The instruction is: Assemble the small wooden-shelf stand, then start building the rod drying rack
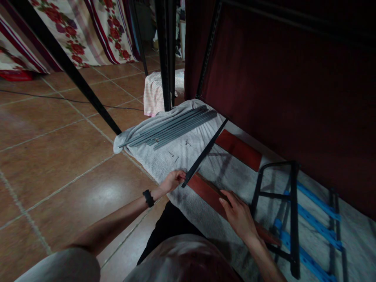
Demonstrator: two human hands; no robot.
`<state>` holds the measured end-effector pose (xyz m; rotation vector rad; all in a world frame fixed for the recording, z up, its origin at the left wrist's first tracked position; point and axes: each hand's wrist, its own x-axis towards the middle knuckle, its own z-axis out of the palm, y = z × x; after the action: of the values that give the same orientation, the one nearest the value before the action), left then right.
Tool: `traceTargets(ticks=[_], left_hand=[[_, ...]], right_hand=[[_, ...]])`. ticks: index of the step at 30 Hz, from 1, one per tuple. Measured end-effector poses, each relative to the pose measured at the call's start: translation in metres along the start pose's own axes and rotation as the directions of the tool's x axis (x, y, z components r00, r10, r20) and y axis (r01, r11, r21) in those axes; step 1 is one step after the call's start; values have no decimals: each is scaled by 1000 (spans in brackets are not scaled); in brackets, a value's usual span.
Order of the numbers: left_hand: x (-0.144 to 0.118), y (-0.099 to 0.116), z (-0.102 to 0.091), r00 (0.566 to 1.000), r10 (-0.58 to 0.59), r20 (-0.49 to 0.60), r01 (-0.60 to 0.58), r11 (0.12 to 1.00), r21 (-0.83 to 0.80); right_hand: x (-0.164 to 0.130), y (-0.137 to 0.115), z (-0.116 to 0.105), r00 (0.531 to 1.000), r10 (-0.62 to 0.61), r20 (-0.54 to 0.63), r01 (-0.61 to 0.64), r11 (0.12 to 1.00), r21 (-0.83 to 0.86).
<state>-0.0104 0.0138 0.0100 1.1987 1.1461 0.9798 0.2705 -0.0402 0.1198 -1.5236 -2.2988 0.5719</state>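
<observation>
My left hand (175,179) pinches the near end of a slim black metal bar (205,152), which lies slantwise across the grey cloth. Right beside that end is a long reddish-brown wooden slat (208,192). My right hand (239,215) rests over the slat with thumb and fingers apart, its palm side hidden. A second, similar slat (239,149) lies beyond the bar. To the right of my right hand is a black metal frame (277,196) with a rounded corner. A few small screws (171,154) lie on the cloth beyond my left hand.
Several thin grey metal rods (173,127) lie together at the cloth's far end. Blue slatted pieces (319,225) are at the right. Black uprights (165,55) rise from the far side, a dark red panel (279,98) stands along the right, and tiled floor (73,164) spreads left.
</observation>
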Motion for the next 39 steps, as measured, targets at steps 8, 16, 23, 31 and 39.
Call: traceTargets(ticks=[8, 16, 23, 31, 39], left_hand=[[-7, 6, 1, 993, 115, 23, -117, 989, 87], [-17, 37, 5, 987, 162, 2, -162, 987, 17], [-26, 59, 11, 983, 150, 110, -147, 989, -34], [-16, 47, 6, 981, 141, 130, -144, 989, 15], [-15, 43, 7, 980, 155, 125, -157, 988, 4]], right_hand=[[0, -2, 2, 1000, -2, 12, 2, 999, -37], [-2, -3, 2, 1000, -12, 6, 13, 999, -33], [-7, -6, 5, 1000, -6, 10, 6, 999, -47], [-3, -12, -1, 995, 13, 103, -7, 998, -58], [19, -37, 1, 985, -4, 173, 30, 988, -149]])
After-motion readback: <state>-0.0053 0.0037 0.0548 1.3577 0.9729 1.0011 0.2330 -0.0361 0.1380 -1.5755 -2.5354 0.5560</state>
